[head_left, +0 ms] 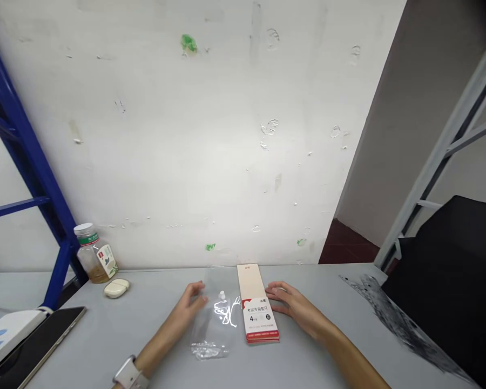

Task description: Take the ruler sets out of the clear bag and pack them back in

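Note:
A clear plastic bag [214, 329] lies flat on the grey table, with bright reflections on it. My left hand [191, 305] is at the bag's left edge, thumb and fingers apart; whether it touches the bag I cannot tell. To the bag's right lies a stack of long cream, white and red cards or packets [260, 319] with Chinese print and a "4" on the label. My right hand [285, 302] rests beside the stack's right edge, fingers stretched toward it and holding nothing.
At the back left stand a jar [95, 256] with a white lid and a cream-coloured oval case [116, 288]. A dark phone or tablet [52, 343] and a white box [12, 335] lie at the left. Black plastic [449, 281] covers the right side. A wall [210, 162] rises behind.

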A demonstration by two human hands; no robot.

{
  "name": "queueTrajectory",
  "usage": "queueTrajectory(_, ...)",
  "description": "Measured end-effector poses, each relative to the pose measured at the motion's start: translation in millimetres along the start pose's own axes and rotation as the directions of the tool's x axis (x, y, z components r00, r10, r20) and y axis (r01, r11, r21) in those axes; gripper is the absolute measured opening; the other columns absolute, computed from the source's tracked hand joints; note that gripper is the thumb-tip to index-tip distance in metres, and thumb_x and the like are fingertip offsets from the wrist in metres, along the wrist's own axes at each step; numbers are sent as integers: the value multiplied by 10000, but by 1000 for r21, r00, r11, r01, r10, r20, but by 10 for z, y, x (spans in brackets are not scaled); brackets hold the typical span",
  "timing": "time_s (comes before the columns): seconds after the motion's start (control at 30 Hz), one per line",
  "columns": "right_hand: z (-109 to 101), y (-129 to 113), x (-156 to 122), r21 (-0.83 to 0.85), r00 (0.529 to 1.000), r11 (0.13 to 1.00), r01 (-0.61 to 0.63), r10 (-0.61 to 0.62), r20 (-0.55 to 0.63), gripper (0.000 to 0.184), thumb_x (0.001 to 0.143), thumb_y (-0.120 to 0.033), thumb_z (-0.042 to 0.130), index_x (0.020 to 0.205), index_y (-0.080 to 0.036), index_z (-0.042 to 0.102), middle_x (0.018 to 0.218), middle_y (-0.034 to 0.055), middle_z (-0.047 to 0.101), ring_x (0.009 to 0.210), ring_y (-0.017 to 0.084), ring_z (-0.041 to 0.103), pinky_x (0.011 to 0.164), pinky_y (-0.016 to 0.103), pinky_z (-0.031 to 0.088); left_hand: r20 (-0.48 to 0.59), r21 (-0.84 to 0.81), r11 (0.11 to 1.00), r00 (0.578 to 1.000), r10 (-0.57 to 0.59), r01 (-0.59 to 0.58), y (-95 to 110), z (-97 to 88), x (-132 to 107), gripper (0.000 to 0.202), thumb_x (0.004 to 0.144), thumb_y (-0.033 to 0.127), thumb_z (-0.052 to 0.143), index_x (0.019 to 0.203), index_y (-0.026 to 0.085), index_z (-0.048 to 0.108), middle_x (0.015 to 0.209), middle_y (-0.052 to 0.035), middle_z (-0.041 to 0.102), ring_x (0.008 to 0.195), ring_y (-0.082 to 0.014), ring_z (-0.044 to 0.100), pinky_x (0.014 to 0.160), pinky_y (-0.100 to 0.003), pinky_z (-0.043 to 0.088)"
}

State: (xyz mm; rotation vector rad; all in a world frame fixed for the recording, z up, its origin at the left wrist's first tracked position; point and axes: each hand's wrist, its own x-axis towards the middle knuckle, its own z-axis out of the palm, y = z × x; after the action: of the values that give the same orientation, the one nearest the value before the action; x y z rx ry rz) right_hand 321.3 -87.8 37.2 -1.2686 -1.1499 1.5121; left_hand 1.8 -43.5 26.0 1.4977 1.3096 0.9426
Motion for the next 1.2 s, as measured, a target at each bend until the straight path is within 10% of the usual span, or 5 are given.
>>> queueTrajectory(0.17, 31, -36, -42, -67, 1000, 997, -30, 30, 2, 358, 841, -548, 578, 1064, -270, 608, 1279, 35, 619, 1130, 266, 634, 1083, 427, 335, 180, 411, 878, 966, 185, -245, -17, 86, -160, 493, 833, 521, 585, 1266, 287, 552, 1564, -67, 304, 1450, -330, 198, 1150, -528, 267)
queueTrajectory(0.43, 53, -19, 3, -157, 1000, 988, -7, 4, -20, 404, 815, -547, 599, 1089, -250, 602, 1242, 52, 643, 1065, 277, 658, 1060, 458, 349, 488, 526, 740, 861, 142, -419, 172, 50, -322, 794, 685, 465, 767, 1404, 342, 454, 1632, -45, 75, 1463, -417, 42, 1150, -631, 127)
queueTrajectory(0.6, 129, 99, 25, -450, 989, 889, 80, -129, -78, 581, 771, -559, 637, 1272, -285, 531, 1442, 95, 475, 1194, 301, 560, 1039, 462, 398, 476, 528, 722, 860, 184, -447, 168, 81, -346, 711, 758, 388, 709, 1412, 360, 431, 1632, -20, 89, 1471, -373, 83, 1164, -594, 158)
queueTrajectory(0.73, 207, 197, 9, -688, 958, 683, 244, -280, 62, 797, 687, -586, 720, 1396, -331, 460, 1596, 23, 243, 1464, 314, 171, 1197, 481, 107, 457, 527, 701, 856, 243, -480, 149, 137, -348, 713, 784, 412, 693, 1433, 339, 406, 1625, -38, 133, 1463, -357, 148, 1161, -553, 227)
queueTrajectory(1.2, 286, 170, 14, -874, 946, 365, 321, -91, 310, 998, 734, -731, 570, 1533, -331, 124, 1631, 4, 45, 1487, 324, -25, 1174, 564, -108, 322, 787, 436, 894, 312, -436, -215, -22, -73, 719, 921, 629, 409, 1523, 278, 235, 1609, -74, 193, 1460, -320, 194, 1163, -525, 244)
